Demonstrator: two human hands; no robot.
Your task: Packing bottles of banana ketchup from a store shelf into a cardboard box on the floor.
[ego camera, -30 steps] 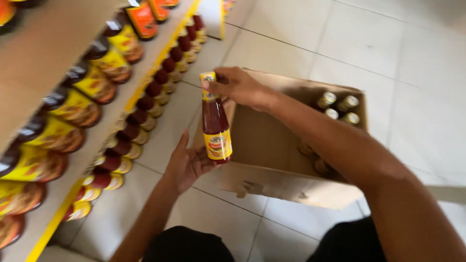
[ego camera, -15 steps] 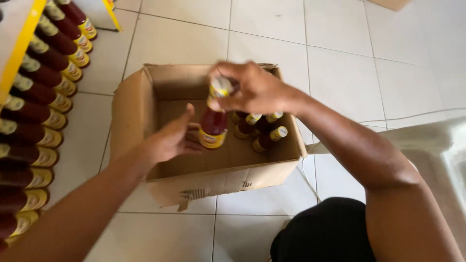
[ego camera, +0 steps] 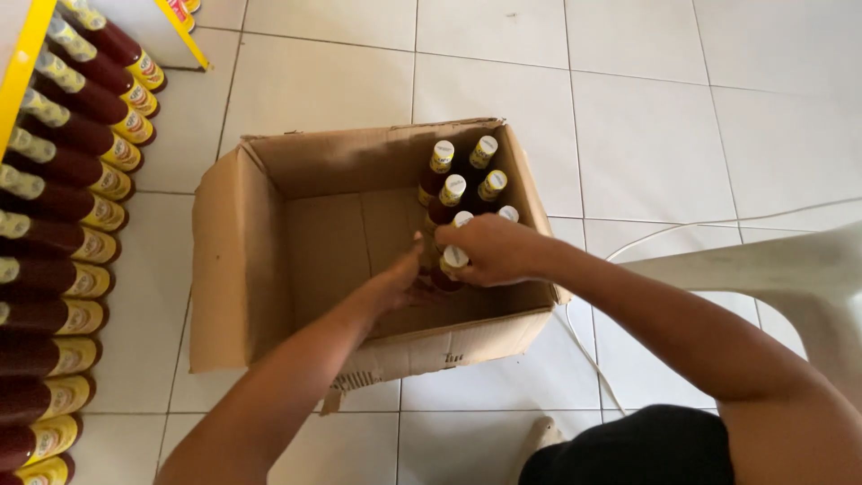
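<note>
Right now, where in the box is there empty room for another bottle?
The brown cardboard box has bare floor along its left wall and middle. The right side is crowded: dark bottles with pale caps stand there, with the left hand and right hand at the nearest bottle.

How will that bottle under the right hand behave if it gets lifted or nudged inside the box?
The bottle is tall and narrow with dark fill, so it probably tips easily once nudged. The right hand grips it at the cap, and the left hand steadies its side. It looks fairly heavy for its size. The cardboard box is mostly bare, so little would stop a fall leftward.
</note>
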